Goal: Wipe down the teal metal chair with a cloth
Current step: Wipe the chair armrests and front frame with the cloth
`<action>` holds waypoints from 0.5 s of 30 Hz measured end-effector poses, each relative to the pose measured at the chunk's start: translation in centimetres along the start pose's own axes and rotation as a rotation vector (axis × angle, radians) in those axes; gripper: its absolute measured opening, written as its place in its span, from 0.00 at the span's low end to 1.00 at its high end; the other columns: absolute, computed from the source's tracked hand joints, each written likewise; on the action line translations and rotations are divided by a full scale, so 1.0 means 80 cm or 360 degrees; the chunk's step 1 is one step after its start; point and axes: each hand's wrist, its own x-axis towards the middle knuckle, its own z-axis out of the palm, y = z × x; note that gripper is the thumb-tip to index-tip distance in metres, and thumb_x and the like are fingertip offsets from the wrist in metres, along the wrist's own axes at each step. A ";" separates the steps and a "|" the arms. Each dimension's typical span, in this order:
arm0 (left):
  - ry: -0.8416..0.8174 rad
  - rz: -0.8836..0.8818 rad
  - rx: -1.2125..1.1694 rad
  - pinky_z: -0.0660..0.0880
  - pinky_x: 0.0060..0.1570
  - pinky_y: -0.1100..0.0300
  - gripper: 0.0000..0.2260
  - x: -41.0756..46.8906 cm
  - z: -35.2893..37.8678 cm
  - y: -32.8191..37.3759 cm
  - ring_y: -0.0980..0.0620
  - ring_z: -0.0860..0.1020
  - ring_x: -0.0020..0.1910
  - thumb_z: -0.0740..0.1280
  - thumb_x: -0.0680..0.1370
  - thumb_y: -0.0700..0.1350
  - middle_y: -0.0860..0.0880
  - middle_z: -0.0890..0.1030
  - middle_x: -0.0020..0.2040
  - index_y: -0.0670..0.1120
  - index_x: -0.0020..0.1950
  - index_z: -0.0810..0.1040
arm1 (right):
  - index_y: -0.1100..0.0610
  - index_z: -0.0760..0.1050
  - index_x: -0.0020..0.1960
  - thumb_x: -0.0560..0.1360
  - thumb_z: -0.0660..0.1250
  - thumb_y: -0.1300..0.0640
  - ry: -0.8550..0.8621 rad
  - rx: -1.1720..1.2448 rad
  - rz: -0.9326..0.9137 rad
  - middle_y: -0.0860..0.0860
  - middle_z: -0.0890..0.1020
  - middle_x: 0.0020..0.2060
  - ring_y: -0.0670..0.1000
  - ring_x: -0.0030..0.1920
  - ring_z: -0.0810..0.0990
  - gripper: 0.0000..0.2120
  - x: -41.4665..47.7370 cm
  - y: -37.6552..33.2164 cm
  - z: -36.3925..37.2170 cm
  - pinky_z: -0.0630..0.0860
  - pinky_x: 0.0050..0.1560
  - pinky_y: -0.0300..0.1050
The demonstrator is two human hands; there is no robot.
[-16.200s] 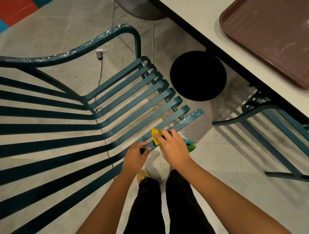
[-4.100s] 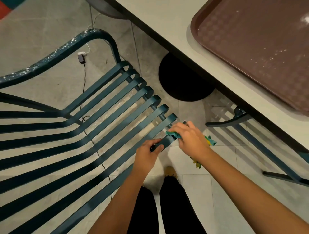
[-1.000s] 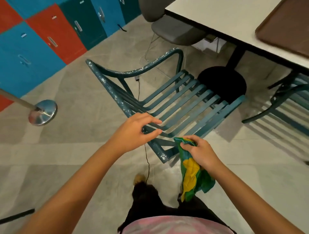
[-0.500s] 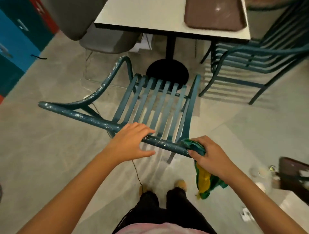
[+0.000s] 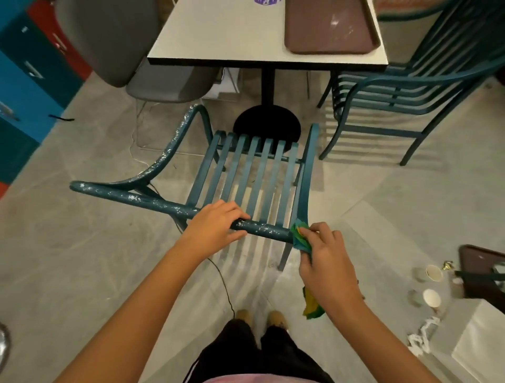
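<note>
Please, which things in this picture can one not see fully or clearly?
Head view only.
- cloth: mostly hidden behind the right hand that pinches it.
- chair rail: the stretch under the left hand is covered.
- purple object on the table: cut by the top edge.
- floor tray: cut by the right edge, contents blurred.

The chair (image 5: 153, 204) is metal with matt teal paint, rough and flecked white along its top bar. The cloth (image 5: 299, 237) is soft and crumpled. The surface (image 5: 218, 32) is smooth and matt. The tray (image 5: 328, 27) looks like dull plastic.
</note>
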 end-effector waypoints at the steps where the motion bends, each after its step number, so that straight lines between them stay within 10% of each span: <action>1: 0.0006 -0.0002 0.0010 0.65 0.61 0.60 0.17 0.000 -0.001 0.000 0.55 0.70 0.58 0.63 0.77 0.53 0.54 0.74 0.59 0.52 0.65 0.71 | 0.63 0.74 0.61 0.67 0.70 0.68 0.0014 -0.0024 -0.0005 0.56 0.77 0.51 0.57 0.47 0.74 0.22 -0.002 -0.006 0.005 0.78 0.43 0.49; 7: 0.0027 0.0065 0.0024 0.64 0.59 0.62 0.17 0.002 0.004 -0.006 0.55 0.70 0.58 0.62 0.77 0.55 0.55 0.74 0.59 0.52 0.64 0.71 | 0.65 0.78 0.54 0.56 0.76 0.69 0.0200 -0.0076 0.0017 0.56 0.79 0.44 0.56 0.38 0.76 0.26 0.000 -0.035 0.030 0.81 0.35 0.48; 11: 0.0062 0.0157 -0.0005 0.65 0.57 0.62 0.16 0.005 0.007 -0.013 0.55 0.71 0.56 0.62 0.77 0.54 0.54 0.75 0.57 0.52 0.63 0.72 | 0.61 0.73 0.63 0.69 0.68 0.69 0.0185 0.0124 0.0060 0.54 0.77 0.54 0.56 0.50 0.74 0.22 -0.003 -0.027 0.024 0.78 0.51 0.47; 15: 0.0084 0.0211 -0.0022 0.67 0.58 0.61 0.16 0.007 0.008 -0.018 0.54 0.71 0.56 0.62 0.77 0.54 0.54 0.75 0.57 0.51 0.63 0.72 | 0.61 0.74 0.60 0.71 0.65 0.68 0.0284 0.0022 0.0289 0.55 0.77 0.55 0.58 0.49 0.73 0.18 -0.002 -0.016 0.013 0.76 0.45 0.51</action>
